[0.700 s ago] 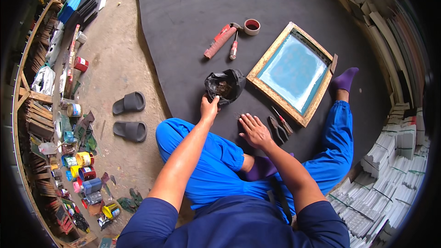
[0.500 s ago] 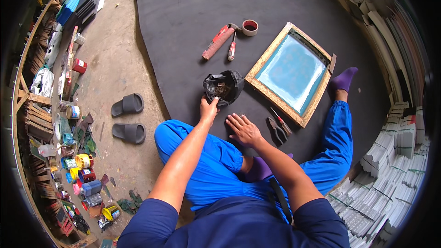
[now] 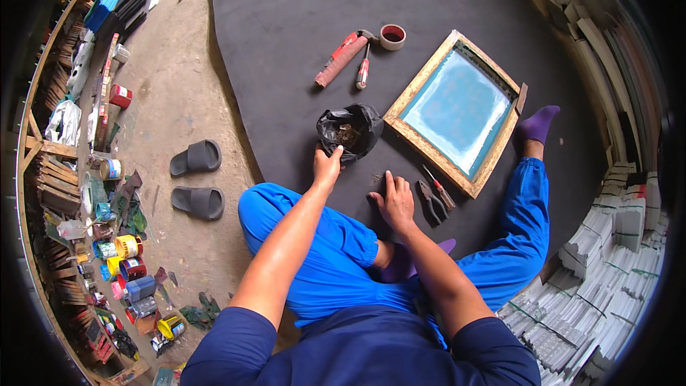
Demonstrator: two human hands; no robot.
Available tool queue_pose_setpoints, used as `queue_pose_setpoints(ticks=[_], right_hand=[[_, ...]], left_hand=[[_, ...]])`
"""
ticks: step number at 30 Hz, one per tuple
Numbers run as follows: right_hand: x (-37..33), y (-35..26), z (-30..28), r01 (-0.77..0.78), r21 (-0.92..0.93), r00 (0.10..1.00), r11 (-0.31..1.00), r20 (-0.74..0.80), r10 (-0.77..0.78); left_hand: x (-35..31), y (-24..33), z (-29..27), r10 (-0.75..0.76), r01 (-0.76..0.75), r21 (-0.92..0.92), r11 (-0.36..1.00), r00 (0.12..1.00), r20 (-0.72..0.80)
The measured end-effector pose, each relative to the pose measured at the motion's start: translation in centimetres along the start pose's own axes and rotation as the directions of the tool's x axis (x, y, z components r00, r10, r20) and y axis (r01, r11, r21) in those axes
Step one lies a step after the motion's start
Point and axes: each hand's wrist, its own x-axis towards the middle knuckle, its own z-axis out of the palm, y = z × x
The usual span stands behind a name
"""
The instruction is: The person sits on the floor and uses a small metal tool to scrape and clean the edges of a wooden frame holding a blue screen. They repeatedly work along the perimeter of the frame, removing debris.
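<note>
My left hand [image 3: 328, 166] grips the near rim of a black plastic bag [image 3: 366, 144], which stands open-mouthed on the dark mat with brownish scraps [image 3: 347, 135] inside. Just right of it, my right hand [image 3: 395, 200] rests palm down on the mat. Its index finger is stretched out, the thumb is spread, and nothing shows in its grasp. Beside that thumb lies a small scatter of fine dark bits [image 3: 376, 179], too small to name. Pliers [image 3: 431, 204] and a red-handled screwdriver [image 3: 440, 190] lie to the right of this hand, next to a wooden-framed screen [image 3: 427, 151] with teal mesh.
Beyond the bag lie a red-handled hammer [image 3: 341, 61], another screwdriver [image 3: 363, 73] and a tape roll [image 3: 392, 37]. Two dark slippers [image 3: 198, 202] sit on the concrete floor, left of the mat [image 3: 286, 7]. Paint cans [image 3: 130, 246] line the far left; stacked pale sheets [image 3: 593, 286] stand at right.
My right hand has slid to the right and turned, its fingers pointing forward now. The small dark bits it covered have come into sight. My left hand stays on the bag.
</note>
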Motion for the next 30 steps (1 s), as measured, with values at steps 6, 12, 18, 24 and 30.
queue_pose_setpoints(ticks=[6,12,18,24,30], right_hand=[[2.2,-0.5,3.5,0.014,0.105,0.999,0.994,-0.053,-0.009],[1.7,0.1,2.0,-0.061,0.189,0.984,0.98,-0.155,0.091],[1.6,0.6,4.0,-0.003,0.18,0.985,0.984,-0.168,0.034],[2.8,-1.5,3.0,-0.053,0.25,0.981,0.967,-0.168,0.097],[3.5,-2.5,3.8,-0.078,0.121,0.972,0.99,-0.21,0.102]], left_hand=[[-0.2,-0.1,0.0,0.038,-0.038,-0.002,0.999,0.999,-0.016],[-0.2,-0.1,-0.1,0.001,-0.001,-0.004,1.0,1.0,0.005],[-0.5,0.5,0.2,0.013,-0.013,0.024,1.0,1.0,0.005],[-0.2,-0.2,-0.2,0.019,-0.019,-0.019,1.0,1.0,0.013],[0.0,-0.4,0.5,0.056,-0.056,-0.023,0.998,0.998,-0.017]])
